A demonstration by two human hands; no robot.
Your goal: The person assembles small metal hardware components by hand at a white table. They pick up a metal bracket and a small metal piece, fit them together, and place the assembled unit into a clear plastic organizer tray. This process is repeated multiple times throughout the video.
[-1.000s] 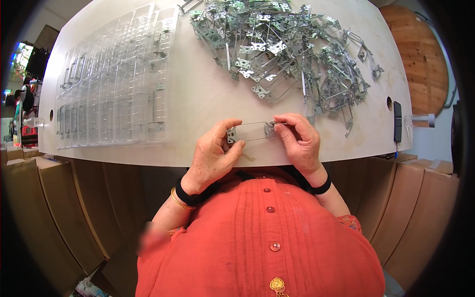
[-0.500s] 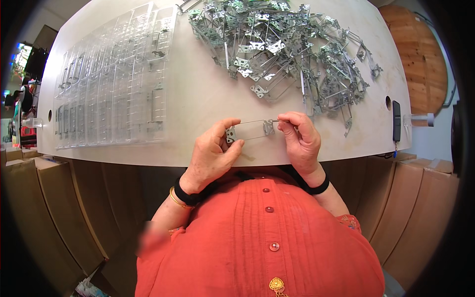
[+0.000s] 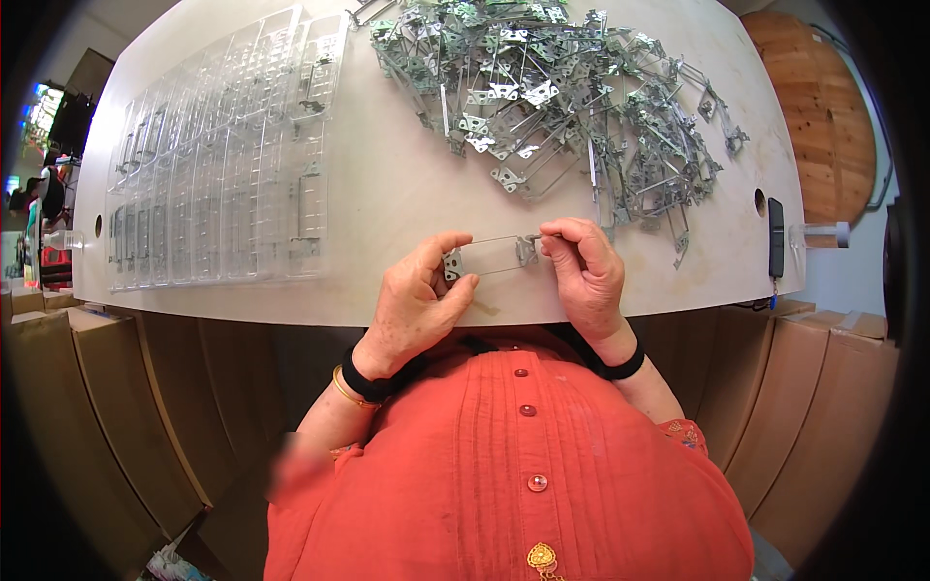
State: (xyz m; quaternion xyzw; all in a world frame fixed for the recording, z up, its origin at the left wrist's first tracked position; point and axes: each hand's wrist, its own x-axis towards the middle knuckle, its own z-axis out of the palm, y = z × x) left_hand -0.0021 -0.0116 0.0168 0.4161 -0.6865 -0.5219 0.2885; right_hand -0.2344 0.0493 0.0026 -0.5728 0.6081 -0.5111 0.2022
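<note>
Currently, a person is sitting at the near edge of a pale table [image 3: 387,203]. Clear plastic trays [image 3: 218,155] are lying toward its left edge. Left hand [image 3: 417,300] and right hand [image 3: 584,271] are each pinching one end of a wire bracket [image 3: 489,257], likely mid-assembly; seating it needs fine fingertip pressure. Loose metal brackets [image 3: 562,107] are heaped along the far edge.
</note>
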